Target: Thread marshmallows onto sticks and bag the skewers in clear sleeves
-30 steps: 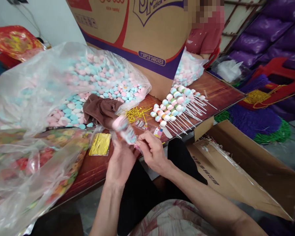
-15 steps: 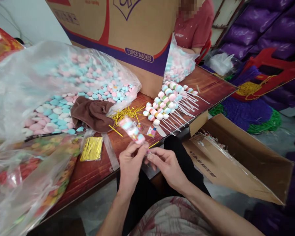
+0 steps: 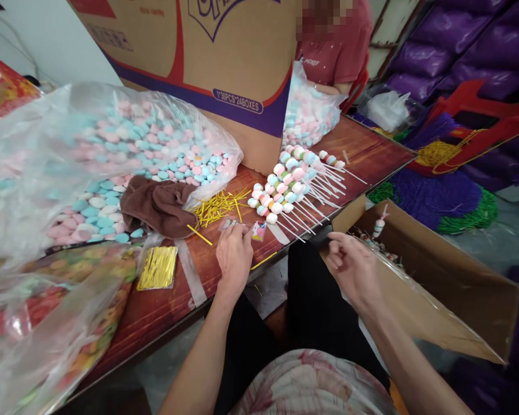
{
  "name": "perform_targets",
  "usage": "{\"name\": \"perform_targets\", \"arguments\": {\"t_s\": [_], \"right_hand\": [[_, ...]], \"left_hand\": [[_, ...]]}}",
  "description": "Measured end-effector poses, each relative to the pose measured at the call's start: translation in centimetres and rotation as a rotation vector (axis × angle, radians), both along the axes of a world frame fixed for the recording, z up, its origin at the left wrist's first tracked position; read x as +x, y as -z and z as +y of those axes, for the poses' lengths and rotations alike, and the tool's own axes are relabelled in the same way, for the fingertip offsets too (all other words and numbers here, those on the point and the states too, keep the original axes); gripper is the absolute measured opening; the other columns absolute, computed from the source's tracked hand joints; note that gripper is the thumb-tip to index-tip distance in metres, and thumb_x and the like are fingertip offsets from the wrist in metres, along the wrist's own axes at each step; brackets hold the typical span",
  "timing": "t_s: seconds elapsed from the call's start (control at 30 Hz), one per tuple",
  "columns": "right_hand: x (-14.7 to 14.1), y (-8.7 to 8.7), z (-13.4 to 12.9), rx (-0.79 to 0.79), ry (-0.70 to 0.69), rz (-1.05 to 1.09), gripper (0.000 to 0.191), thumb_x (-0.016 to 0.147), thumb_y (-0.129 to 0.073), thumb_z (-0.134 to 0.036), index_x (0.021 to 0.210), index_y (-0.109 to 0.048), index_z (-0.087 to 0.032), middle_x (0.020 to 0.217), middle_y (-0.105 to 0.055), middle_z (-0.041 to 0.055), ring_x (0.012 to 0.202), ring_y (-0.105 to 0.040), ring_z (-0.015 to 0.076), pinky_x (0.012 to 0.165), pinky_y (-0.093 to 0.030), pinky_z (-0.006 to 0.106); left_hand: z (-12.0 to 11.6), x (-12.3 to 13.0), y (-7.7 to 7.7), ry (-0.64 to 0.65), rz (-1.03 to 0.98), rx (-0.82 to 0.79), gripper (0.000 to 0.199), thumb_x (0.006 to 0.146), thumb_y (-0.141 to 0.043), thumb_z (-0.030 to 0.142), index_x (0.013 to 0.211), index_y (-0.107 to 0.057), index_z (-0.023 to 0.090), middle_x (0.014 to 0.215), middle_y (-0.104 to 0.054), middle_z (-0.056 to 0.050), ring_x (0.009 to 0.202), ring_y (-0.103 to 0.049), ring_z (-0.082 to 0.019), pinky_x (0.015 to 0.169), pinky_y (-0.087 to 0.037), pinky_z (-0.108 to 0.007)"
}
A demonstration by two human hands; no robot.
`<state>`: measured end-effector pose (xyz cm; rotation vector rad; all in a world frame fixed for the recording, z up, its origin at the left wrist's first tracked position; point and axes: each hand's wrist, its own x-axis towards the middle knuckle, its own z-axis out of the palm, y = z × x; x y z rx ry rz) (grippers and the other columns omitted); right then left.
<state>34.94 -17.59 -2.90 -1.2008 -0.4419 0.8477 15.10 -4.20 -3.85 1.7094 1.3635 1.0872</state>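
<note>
My left hand (image 3: 234,253) is over the table edge, its bent fingers close together on a small printed clear plastic bag (image 3: 229,223); the fingertips are partly hidden. Beside it lies a second printed piece (image 3: 258,231) with a pink and white picture. My right hand (image 3: 353,266) is at the near side of the open carton (image 3: 454,288), fingers loosely bent and apart, holding nothing. A wrapped marshmallow skewer (image 3: 378,226) stands upright in or above the carton, apart from that hand. Several bare marshmallow skewers (image 3: 281,187) lie in a row on the table.
Yellow twist ties (image 3: 219,207) lie beside a brown cloth (image 3: 158,206); a bundle of them (image 3: 158,267) lies nearer. A big clear bag of marshmallows (image 3: 151,129) covers the table's left. A tall carton (image 3: 225,75) stands behind. Across the table sits a person (image 3: 341,52) in red.
The wrapped skewer has left my hands and is now at the carton. My right hand has moved right towards the carton; my left hand has moved forward to the plastic bags.
</note>
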Motion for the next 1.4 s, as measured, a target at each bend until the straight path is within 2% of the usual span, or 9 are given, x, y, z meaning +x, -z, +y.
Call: {"name": "perform_targets", "arguments": {"t_s": [0.17, 0.33, 0.43, 0.53, 0.67, 0.8, 1.07, 1.2, 1.4], "right_hand": [[-6.7, -1.1, 2.9, -0.129, -0.243, -0.294, 0.026, 0.085, -0.067, -0.041, 0.098, -0.07, -0.018, 0.073, -0.06, -0.0008, 0.05, -0.044, 0.0076, 0.043, -0.033, 0.023], [-9.8, -1.8, 6.6, -0.093, -0.405, -0.136, 0.031, 0.073, -0.076, -0.041, 0.091, -0.065, -0.018, 0.072, -0.06, -0.003, 0.049, -0.044, 0.007, 0.04, -0.03, 0.021], [-10.9, -1.7, 8.1, -0.051, -0.434, -0.069, 0.025, 0.071, -0.076, -0.038, 0.075, -0.063, -0.018, 0.065, -0.057, -0.0036, 0.048, -0.039, 0.0063, 0.041, -0.027, 0.021], [-11.7, -1.7, 8.5, -0.02, -0.415, -0.044, 0.021, 0.071, -0.075, -0.036, 0.074, -0.063, -0.018, 0.064, -0.056, -0.0033, 0.051, -0.041, 0.0072, 0.043, -0.028, 0.02], [-12.5, -1.8, 8.1, -0.015, -0.473, -0.063, 0.023, 0.076, -0.07, -0.039, 0.076, -0.062, -0.018, 0.066, -0.055, -0.0023, 0.052, -0.038, 0.0074, 0.043, -0.027, 0.02], [-12.8, -1.5, 7.7, 0.004, -0.527, -0.145, 0.028, 0.083, -0.064, -0.044, 0.072, -0.056, -0.019, 0.064, -0.049, -0.0033, 0.053, -0.036, 0.0081, 0.044, -0.026, 0.021], [-13.4, -0.5, 7.1, -0.009, -0.425, -0.392, 0.043, 0.095, -0.05, -0.044, 0.061, -0.036, -0.021, 0.057, -0.036, -0.0064, 0.055, -0.031, 0.009, 0.051, -0.028, 0.024], [-13.5, -0.4, 7.3, -0.014, -0.414, -0.36, 0.046, 0.095, -0.049, -0.048, 0.061, -0.036, -0.021, 0.057, -0.034, -0.0061, 0.054, -0.031, 0.009, 0.05, -0.027, 0.024], [-12.7, -0.2, 7.1, -0.026, -0.448, -0.456, 0.048, 0.096, -0.049, -0.048, 0.058, -0.035, -0.021, 0.053, -0.035, -0.006, 0.053, -0.033, 0.0092, 0.052, -0.028, 0.025]], "left_hand": [[-1.2, -1.8, -0.8, -0.019, -0.197, -0.049, 0.01, 0.075, -0.075, 0.02, 0.067, -0.069, 0.022, 0.068, -0.057, 0.001, 0.062, -0.046, -0.014, 0.063, -0.033, -0.025], [-3.0, -3.9, -1.6, -0.016, -0.235, -0.068, 0.008, 0.077, -0.074, 0.026, 0.073, -0.07, 0.02, 0.068, -0.059, 0.001, 0.061, -0.046, -0.012, 0.06, -0.034, -0.023], [-4.2, -4.7, -1.8, -0.144, -0.27, -0.062, 0.015, 0.075, -0.077, 0.029, 0.071, -0.067, 0.019, 0.066, -0.056, 0.003, 0.059, -0.044, -0.011, 0.057, -0.033, -0.023], [-5.4, -5.1, -2.0, -0.147, -0.347, -0.218, 0.031, 0.076, -0.077, 0.038, 0.059, -0.062, 0.017, 0.055, -0.047, 0.004, 0.053, -0.037, -0.008, 0.052, -0.029, -0.023], [-5.6, -5.2, -2.5, 0.004, -0.771, -0.57, 0.033, 0.078, -0.074, 0.047, 0.076, -0.073, 0.014, 0.069, -0.063, -0.002, 0.059, -0.048, -0.008, 0.055, -0.038, -0.021], [-4.3, -5.1, -2.8, -0.082, -1.193, -0.732, 0.023, 0.065, -0.086, 0.022, 0.084, -0.073, 0.018, 0.093, -0.072, -0.002, 0.067, -0.057, -0.006, 0.065, -0.048, -0.019], [-4.9, -3.1, -2.0, -0.276, -1.007, -0.349, 0.023, 0.064, -0.087, 0.03, 0.07, -0.07, 0.016, 0.074, -0.067, 0.001, 0.072, -0.06, -0.008, 0.071, -0.05, -0.02], [-5.0, -3.3, -2.2, -0.273, -0.99, -0.349, 0.027, 0.071, -0.081, 0.04, 0.074, -0.069, 0.017, 0.077, -0.066, 0.001, 0.068, -0.056, -0.007, 0.067, -0.049, -0.02], [-4.2, -4.1, -2.7, -0.307, -1.115, -0.399, 0.026, 0.06, -0.089, 0.022, 0.068, -0.066, 0.015, 0.072, -0.064, 0.004, 0.065, -0.055, -0.004, 0.067, -0.045, -0.017]]}}
